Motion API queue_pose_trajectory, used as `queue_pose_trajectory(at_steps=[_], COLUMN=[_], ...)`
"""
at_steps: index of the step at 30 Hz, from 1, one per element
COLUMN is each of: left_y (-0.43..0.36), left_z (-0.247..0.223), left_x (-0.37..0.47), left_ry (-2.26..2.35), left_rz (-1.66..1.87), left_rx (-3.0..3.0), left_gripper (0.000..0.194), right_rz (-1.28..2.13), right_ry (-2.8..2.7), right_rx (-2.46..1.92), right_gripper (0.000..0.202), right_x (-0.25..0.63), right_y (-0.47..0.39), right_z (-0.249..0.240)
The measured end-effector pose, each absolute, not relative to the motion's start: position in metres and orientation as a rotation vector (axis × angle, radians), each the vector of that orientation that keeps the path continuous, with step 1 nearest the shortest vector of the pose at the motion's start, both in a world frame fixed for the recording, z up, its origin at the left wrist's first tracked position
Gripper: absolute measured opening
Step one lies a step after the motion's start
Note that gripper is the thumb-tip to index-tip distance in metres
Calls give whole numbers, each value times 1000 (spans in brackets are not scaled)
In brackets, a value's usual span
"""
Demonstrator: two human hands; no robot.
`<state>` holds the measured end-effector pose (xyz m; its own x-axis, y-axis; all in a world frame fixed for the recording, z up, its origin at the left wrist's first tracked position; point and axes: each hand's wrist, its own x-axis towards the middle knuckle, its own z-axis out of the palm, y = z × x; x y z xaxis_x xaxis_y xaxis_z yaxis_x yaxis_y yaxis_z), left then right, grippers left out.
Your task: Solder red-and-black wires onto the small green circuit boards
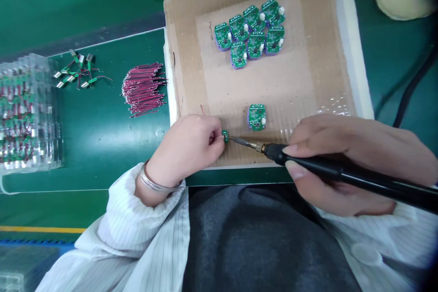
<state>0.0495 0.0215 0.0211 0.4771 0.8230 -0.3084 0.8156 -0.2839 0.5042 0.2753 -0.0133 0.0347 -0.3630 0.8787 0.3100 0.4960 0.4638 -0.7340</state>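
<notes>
My left hand [193,143] is closed in a pinch at the front of the cardboard sheet [185,64]. A small green circuit board [225,136] pokes out past its fingertips, and a thin red wire [202,109] sticks up behind the knuckles. In my right hand [345,159] is a black soldering iron [313,164], gripped like a pen. Its tip meets or nearly meets the edge of the small board. Just beyond the iron, a larger green circuit board [256,117] with a white connector lies flat on the cardboard.
Several similar boards [256,44] lie grouped at the cardboard's far side. Left of it, a bundle of dark red wires [144,89] and a few small metal parts with wires [80,70] rest on the green table [92,146]. Stacked clear trays [30,114] stand far left; a black cable [415,84] runs right.
</notes>
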Motion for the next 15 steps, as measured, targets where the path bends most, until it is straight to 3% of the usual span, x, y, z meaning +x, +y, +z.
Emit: queue_pose_trajectory(at_steps=[15], left_y=[21], left_z=[21], left_x=[50], left_ry=[1357], left_rz=[42], left_rx=[2101], left_gripper=[17], right_rz=[631], right_ry=[-2065], right_rx=[-1144], right_gripper=[26], right_x=[271], right_y=[-13], right_z=[34])
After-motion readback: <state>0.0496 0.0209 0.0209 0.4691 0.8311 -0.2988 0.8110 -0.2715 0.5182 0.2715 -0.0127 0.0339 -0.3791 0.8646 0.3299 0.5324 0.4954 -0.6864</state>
